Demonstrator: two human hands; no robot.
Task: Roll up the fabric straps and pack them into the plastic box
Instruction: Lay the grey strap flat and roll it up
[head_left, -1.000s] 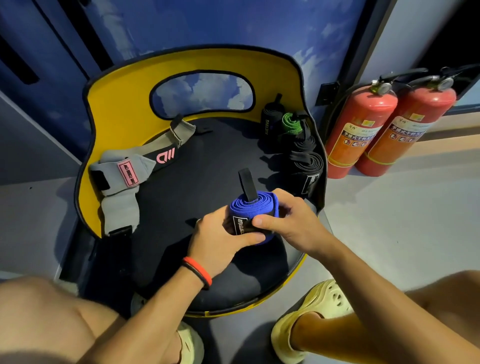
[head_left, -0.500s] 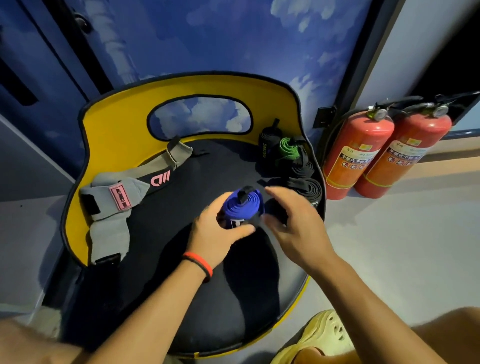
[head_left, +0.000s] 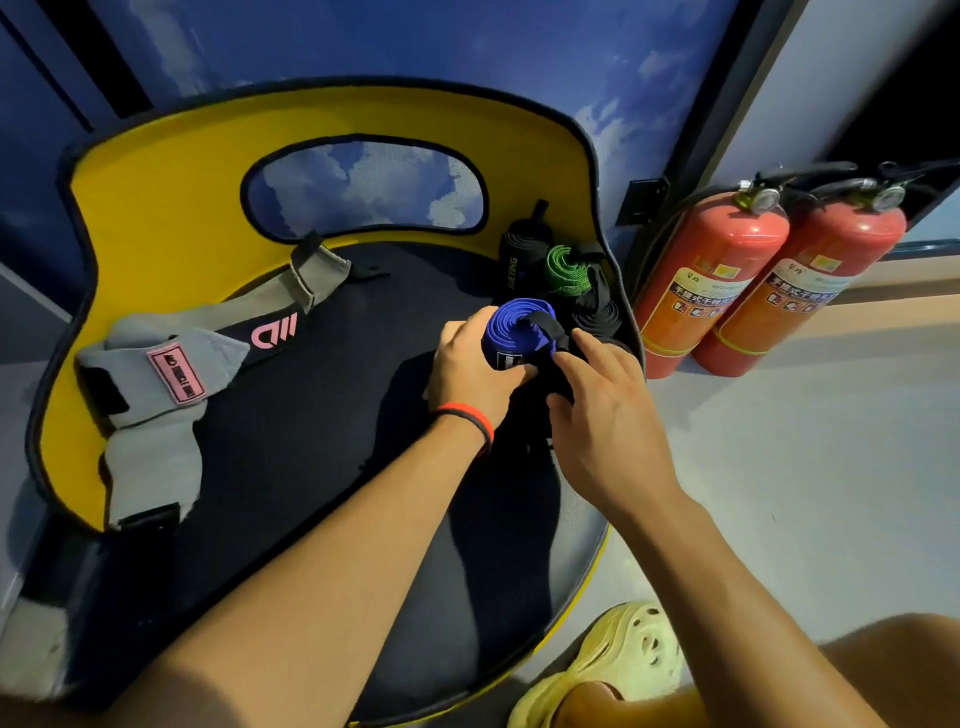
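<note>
Black rolls (head_left: 597, 314): dark on a dark seat, count unclear; the nearest ones are hidden behind the hands.
Grey strap (head_left: 171, 374): unrolled, draped along the seat's left side; pink label is readable only as a logo.
Shoe (head_left: 618, 660): pale yellow, cut off at the bottom edge.
Seat (head_left: 311, 441): black cushion with yellow backrest (head_left: 156, 208); it bears the grey strap on the left and a row of rolls along the right edge.
Row of rolls: one black roll with lettering (head_left: 519, 254), green roll (head_left: 566, 270), then the black rolls.
Blue roll (head_left: 511, 332): over the seat's right part, just beside the row; axis roughly upright, spiral end faces up, black tab (head_left: 543, 325) arches over the top toward the right.
Left hand (head_left: 470, 374): fingers wrapped round the blue roll's side, gripping it.
Right hand (head_left: 613, 421): fingers spread, mostly straight, holding nothing; index tip at the tab's end, actual contact unclear.
Fire extinguishers (head_left: 711, 280): two, red, upright on the floor right of the seat.
</note>
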